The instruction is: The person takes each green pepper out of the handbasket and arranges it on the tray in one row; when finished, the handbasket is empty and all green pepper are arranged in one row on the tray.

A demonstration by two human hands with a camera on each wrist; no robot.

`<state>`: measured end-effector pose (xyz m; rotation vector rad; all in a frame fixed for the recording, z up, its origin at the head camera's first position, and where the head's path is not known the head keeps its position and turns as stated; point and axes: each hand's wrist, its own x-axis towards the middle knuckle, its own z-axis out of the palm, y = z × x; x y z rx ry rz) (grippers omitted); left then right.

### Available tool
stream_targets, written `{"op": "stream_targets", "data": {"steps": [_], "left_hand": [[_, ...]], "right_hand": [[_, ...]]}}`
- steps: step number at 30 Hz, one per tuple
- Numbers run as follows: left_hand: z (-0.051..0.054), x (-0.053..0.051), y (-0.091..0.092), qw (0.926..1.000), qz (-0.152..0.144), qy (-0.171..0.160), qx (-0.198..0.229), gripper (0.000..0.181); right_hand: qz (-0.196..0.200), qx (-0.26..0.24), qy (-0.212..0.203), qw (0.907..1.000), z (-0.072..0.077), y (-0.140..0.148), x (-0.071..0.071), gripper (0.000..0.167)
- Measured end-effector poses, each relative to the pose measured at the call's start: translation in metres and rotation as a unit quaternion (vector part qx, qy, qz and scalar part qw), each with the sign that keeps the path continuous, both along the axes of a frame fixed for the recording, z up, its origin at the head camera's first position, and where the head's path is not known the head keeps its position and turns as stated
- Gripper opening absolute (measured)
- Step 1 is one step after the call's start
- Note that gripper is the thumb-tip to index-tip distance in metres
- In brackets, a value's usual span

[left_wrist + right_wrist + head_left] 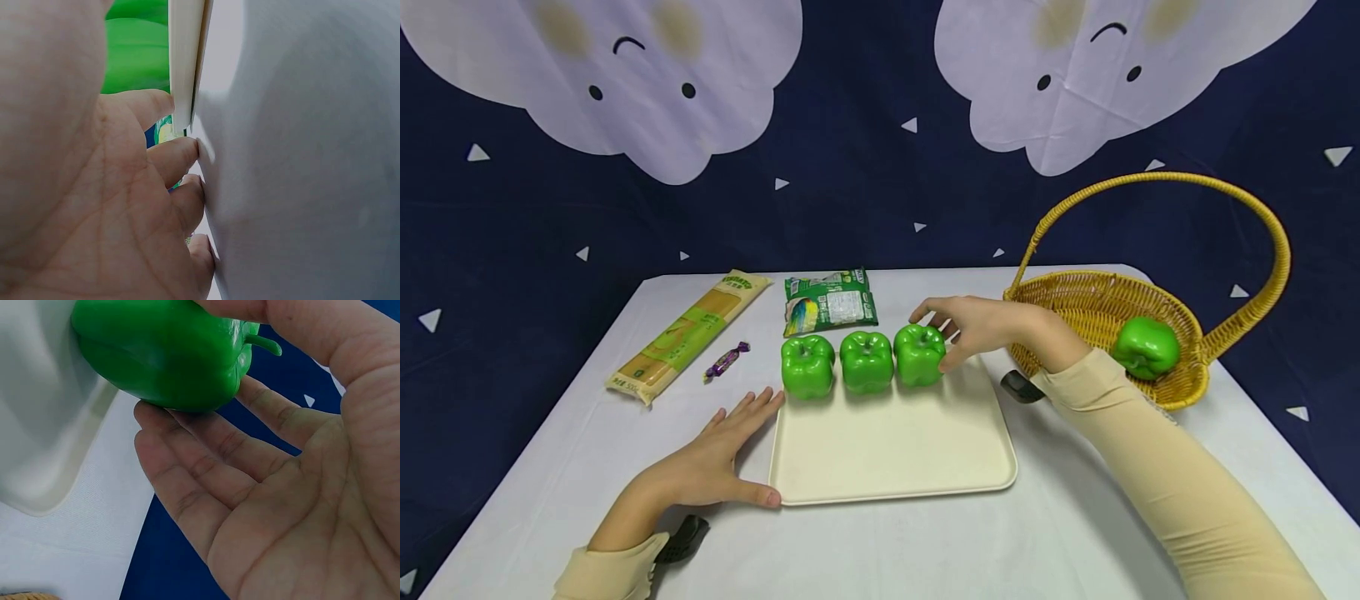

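Observation:
Three green bell peppers stand in a row along the far side of a cream tray [891,454]: a left pepper [808,368], a middle pepper [867,363] and a right pepper [917,357]. My right hand [981,327] holds the right pepper, its thumb on the near side and fingers around the far side. In the right wrist view the fingers touch this green pepper [156,353], whose stem shows. Spread wide, my left hand [718,458] rests at the tray's left edge, thumb at the near corner. The left wrist view shows its fingertips by the tray rim [186,62].
A yellow wicker basket [1105,287] with a tall handle stands at the right, holding another green pepper [1147,347]. Left of the tray lie a noodle packet [688,337] and a purple wrapped candy [727,362]. Behind the peppers lies a green snack bag [831,302].

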<state>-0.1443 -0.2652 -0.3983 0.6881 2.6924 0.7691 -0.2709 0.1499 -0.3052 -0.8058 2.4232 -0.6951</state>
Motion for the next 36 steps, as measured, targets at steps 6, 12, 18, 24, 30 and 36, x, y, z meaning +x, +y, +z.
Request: {"op": "stream_targets", "data": {"steps": [6, 12, 18, 24, 30, 36], "left_hand": [[0.001, 0.0, 0.0, 1.0, -0.001, 0.001, 0.001, 0.136], [0.0, 0.001, 0.001, 1.0, 0.0, 0.003, -0.001, 0.137], [0.0, 0.0, 0.0, 1.0, -0.002, 0.003, 0.003, 0.138], [0.0, 0.0, -0.001, 1.0, -0.003, -0.001, 0.005, 0.137], [-0.001, -0.001, -0.001, 1.0, -0.004, -0.001, 0.003, 0.137], [0.0, -0.001, -0.001, 1.0, -0.006, -0.003, 0.005, 0.136]], "right_hand": [[-0.004, 0.008, 0.002, 1.0, 0.001, 0.001, 0.001, 0.083], [0.003, 0.016, 0.013, 0.9998, 0.01, 0.011, 0.004, 0.079], [-0.003, 0.018, 0.02, 0.9996, 0.027, 0.033, 0.012, 0.068], [-0.027, 0.02, 0.023, 0.9992, 0.043, 0.061, 0.019, 0.066], [-0.043, 0.049, 0.05, 0.9966, 0.058, 0.094, 0.027, 0.054], [-0.063, 0.095, 0.072, 0.9909, 0.063, 0.132, 0.031, 0.057]]}}
